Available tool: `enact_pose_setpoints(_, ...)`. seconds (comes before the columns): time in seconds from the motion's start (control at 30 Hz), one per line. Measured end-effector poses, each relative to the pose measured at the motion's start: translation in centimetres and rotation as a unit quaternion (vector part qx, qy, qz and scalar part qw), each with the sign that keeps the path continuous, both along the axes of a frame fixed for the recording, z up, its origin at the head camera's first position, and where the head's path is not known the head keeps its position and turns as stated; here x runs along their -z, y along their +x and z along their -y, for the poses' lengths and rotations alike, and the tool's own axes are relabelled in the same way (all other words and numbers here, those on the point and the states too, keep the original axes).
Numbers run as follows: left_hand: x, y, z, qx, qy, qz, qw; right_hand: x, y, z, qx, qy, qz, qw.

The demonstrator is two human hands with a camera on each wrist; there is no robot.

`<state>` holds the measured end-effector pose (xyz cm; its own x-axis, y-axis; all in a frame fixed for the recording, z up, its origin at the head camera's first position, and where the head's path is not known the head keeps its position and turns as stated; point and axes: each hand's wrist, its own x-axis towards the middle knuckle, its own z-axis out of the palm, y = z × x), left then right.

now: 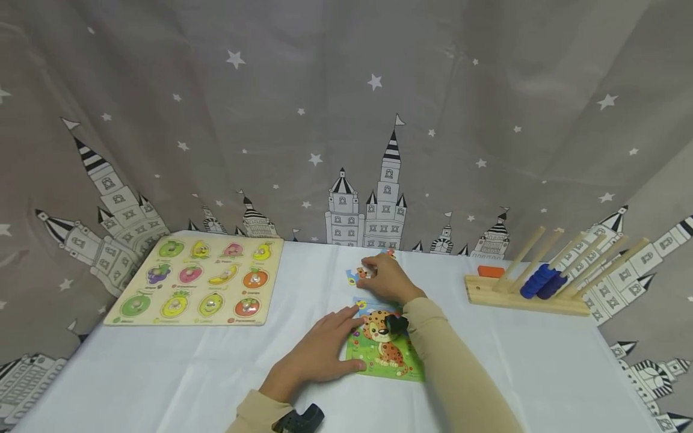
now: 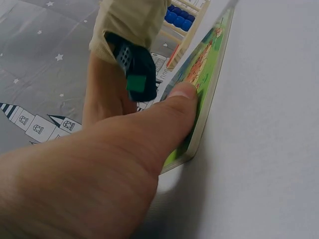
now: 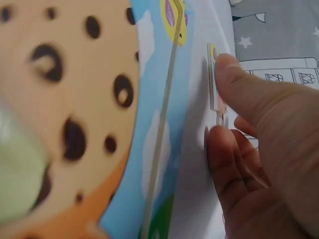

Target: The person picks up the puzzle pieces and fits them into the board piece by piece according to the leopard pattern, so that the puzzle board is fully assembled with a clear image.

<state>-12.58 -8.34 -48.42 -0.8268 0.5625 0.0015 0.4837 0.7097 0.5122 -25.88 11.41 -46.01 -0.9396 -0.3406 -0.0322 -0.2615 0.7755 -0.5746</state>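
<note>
A puzzle board (image 1: 392, 355) with a spotted leopard cub on green grass lies on the white cloth. Along its left side rests my left hand (image 1: 319, 349), fingers stretched towards the upper left corner. The left thumb (image 2: 182, 99) presses on the board's edge in the left wrist view. Beyond the board, my right hand (image 1: 390, 279) pinches a small blue jigsaw piece (image 1: 352, 279) with a yellow patch. In the right wrist view its thumb lies on that piece (image 3: 214, 82), with curled fingers close below. Another piece (image 1: 388, 252) shows partly behind the right hand.
A wooden fruit puzzle board (image 1: 273, 270) lies at the left. At the right stands a wooden peg rack (image 1: 525, 302) with blue beads (image 1: 537, 281) on its rods and an orange block (image 1: 490, 272) behind. A grey castle-print curtain (image 1: 303, 72) hangs along the table's back edge.
</note>
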Motion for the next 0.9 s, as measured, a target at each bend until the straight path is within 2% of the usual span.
enact_pose_setpoints(0.1, 0.0, 0.1, -0.2, 0.001, 0.000, 0.000, 1.0000, 0.1, -0.2, 0.1, 0.006, 0.005, -0.010, 0.9999)
enact_pose_setpoints(0.3, -0.1, 0.1, -0.2, -0.002, -0.001, -0.003, 1.0000, -0.1, 0.4, 0.5, 0.026, -0.025, 0.011, 0.9993)
enact_pose_setpoints(0.47, 0.1, 0.1, -0.1, -0.003, -0.004, -0.002, 1.0000, -0.2, 0.4, 0.8, 0.038, -0.004, 0.003, 0.9993)
enact_pose_setpoints(0.73, 0.5, 0.2, 0.0, -0.002, -0.004, -0.002, 1.0000, -0.1, 0.5, 0.6, 0.061, 0.000, 0.048, 0.9970)
enact_pose_setpoints(0.9, 0.3, 0.1, 0.1, -0.006, -0.004, -0.003, 1.0000, -0.6, 1.0, 0.2, 0.058, -0.052, 0.064, 0.9949)
